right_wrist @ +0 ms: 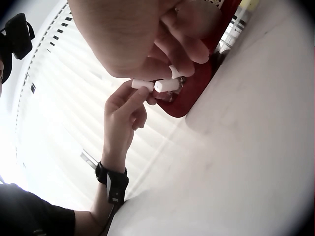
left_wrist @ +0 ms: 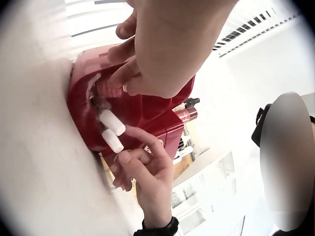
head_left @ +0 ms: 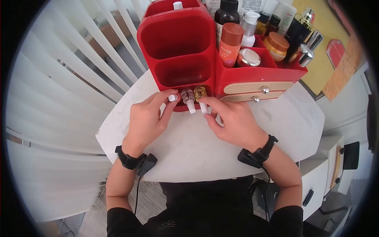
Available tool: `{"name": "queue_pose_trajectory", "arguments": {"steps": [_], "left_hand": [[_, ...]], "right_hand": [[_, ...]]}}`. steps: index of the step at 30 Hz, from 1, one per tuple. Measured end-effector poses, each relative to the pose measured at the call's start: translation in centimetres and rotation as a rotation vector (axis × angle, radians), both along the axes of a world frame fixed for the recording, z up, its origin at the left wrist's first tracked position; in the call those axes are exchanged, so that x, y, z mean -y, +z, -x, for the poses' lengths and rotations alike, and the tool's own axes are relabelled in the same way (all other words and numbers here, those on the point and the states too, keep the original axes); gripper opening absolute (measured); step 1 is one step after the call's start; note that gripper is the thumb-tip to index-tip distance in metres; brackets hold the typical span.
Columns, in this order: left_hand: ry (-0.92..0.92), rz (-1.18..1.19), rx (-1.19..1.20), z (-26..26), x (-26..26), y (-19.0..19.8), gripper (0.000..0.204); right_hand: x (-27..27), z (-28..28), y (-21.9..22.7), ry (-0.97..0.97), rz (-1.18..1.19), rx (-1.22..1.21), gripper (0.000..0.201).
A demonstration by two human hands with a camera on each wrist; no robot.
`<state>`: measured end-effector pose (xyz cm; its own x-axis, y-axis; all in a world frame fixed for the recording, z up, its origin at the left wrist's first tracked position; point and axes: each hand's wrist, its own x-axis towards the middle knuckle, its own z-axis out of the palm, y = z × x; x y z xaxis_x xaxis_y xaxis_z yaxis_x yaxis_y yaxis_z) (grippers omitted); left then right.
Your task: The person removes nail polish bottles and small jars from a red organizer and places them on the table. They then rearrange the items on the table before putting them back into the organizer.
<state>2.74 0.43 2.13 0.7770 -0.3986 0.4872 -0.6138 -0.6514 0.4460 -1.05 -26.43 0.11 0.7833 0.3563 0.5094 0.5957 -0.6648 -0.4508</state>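
Observation:
Three small nail polish bottles with white caps are at the low front compartment of a red organizer (head_left: 177, 63). My left hand (head_left: 147, 118) pinches the leftmost, a pinkish-red nail polish bottle (head_left: 178, 97), between thumb and fingers, its cap toward me. Beside it, a clear, brownish nail polish bottle (head_left: 187, 94) leans in the compartment with its cap tilted out over the front. On the right leans a gold nail polish bottle (head_left: 200, 91). My right hand (head_left: 237, 122) has its index finger on that bottle near the neck and its thumb at the cap's end.
Right of the organizer's tall bins, a red drawer unit (head_left: 260, 77) carries several cosmetic bottles and jars, including an orange bottle (head_left: 230, 45). Both stand on a white table (head_left: 185, 154). White blinds (head_left: 67, 130) hang along the left.

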Motion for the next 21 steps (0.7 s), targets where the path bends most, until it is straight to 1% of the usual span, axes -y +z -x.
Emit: {"name": "queue_pose_trajectory", "arguments": {"steps": [2,4,8,10,13,17,19,21], "left_hand": [[0.006,-0.041,0.010,0.1,0.1,-0.2,0.027],[-0.034,-0.199,0.064,0.4,0.1,-0.3,0.032],[-0.063,-0.208,0.059,0.8,0.2,0.3,0.038],[-0.074,-0.268,-0.022,1.0,0.0,0.8,0.043],[-0.092,-0.250,-0.006,1.1,-0.2,1.0,0.048],[-0.107,-0.221,0.038,1.1,-0.2,1.0,0.045],[-0.084,-0.300,0.051,1.1,-0.5,1.1,0.037],[-0.072,-0.288,0.050,1.1,-0.4,1.1,0.034]], "right_hand": [[0.0,0.0,0.0,-0.002,0.000,-0.007,0.042],[0.0,0.0,0.1,0.005,0.020,0.014,0.042],[0.1,-0.1,-0.1,0.009,0.021,-0.010,0.042],[0.1,-0.3,-0.2,0.016,0.029,-0.007,0.043],[0.1,-0.5,-0.5,0.023,0.030,0.003,0.044],[0.1,-0.5,-0.5,0.017,0.040,-0.022,0.045],[0.2,-0.4,-0.3,0.028,0.035,-0.049,0.045],[0.1,-0.4,-0.4,0.029,0.028,-0.051,0.044]]}}
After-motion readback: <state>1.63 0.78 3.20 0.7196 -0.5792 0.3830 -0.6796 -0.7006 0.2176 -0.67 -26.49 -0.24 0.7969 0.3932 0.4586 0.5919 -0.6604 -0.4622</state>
